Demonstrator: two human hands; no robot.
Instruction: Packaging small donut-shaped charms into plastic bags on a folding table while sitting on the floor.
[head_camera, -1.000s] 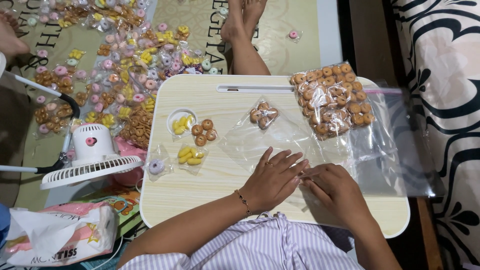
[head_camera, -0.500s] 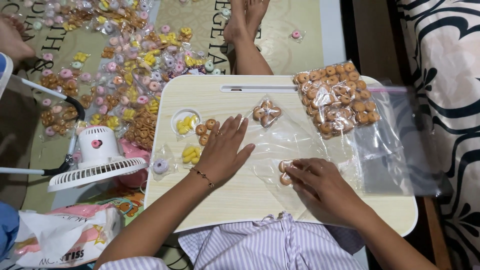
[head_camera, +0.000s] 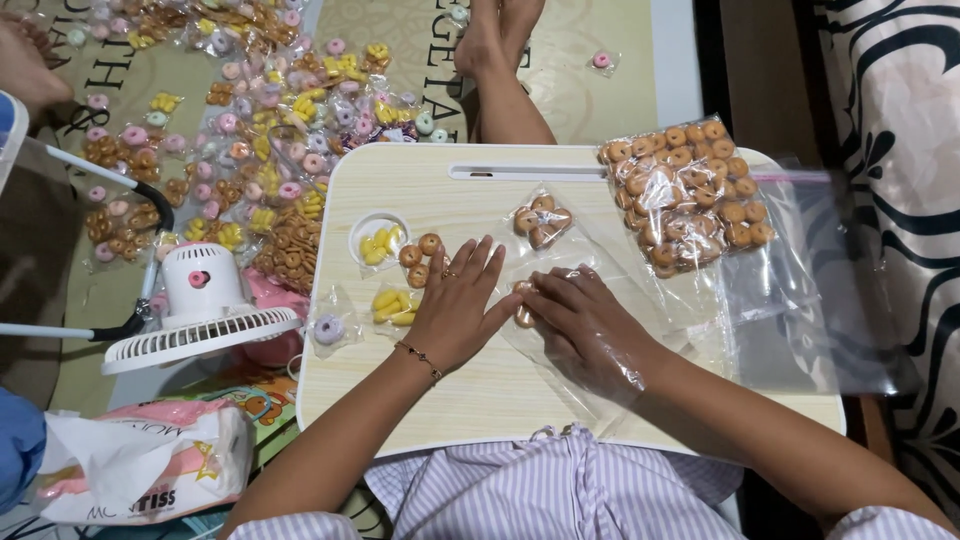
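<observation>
Flat, left hand (head_camera: 458, 310) beside round biscuits (head_camera: 420, 259); right hand (head_camera: 585, 325) on crinkly clear bag (head_camera: 560, 345).

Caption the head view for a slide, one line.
Left hand flat by loose brown rings, right hand on a small clear bag, on a pale lap table.

Your way is open along the near edge of the pale wooden tabletop (head_camera: 420, 400). Beyond it, loose brown ring biscuits (head_camera: 420, 258), small clear filled packets (head_camera: 540, 225) and the big clear biscuit bag (head_camera: 690, 195) crowd the far half.
</observation>
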